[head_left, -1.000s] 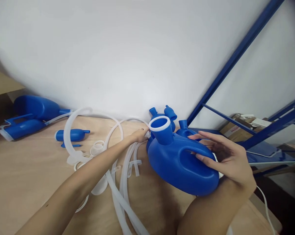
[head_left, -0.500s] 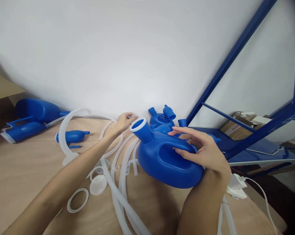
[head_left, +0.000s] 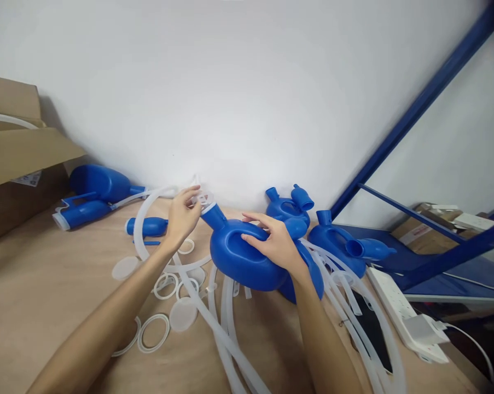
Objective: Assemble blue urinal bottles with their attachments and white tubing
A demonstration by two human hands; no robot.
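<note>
My right hand (head_left: 276, 243) grips a blue urinal bottle (head_left: 247, 268) by its handle, fingers over the top and thumb in the handle recess. The bottle is tilted, its neck with a white rim pointing up and left. At that mouth, my left hand (head_left: 185, 212) pinches a clear plastic cap-like piece (head_left: 203, 198) between thumb and fingers. Whether the piece touches the rim, I cannot tell. Behind the held bottle stand another blue bottle (head_left: 286, 208) and a second one (head_left: 332, 246), each with a blue funnel-shaped piece by it.
White rings (head_left: 153, 332), discs (head_left: 183, 314) and clear hoses (head_left: 226, 339) lie on the brown table. Left are blue bottles (head_left: 103, 183) and a cardboard box (head_left: 17, 158). At right are a power strip (head_left: 402, 312), a dark flat object (head_left: 373, 328) and a blue shelf frame (head_left: 419, 115).
My left hand has come to the bottle's mouth with the clear piece in its fingers. The view has shifted, and the held bottle now sits farther left, more of the right side showing.
</note>
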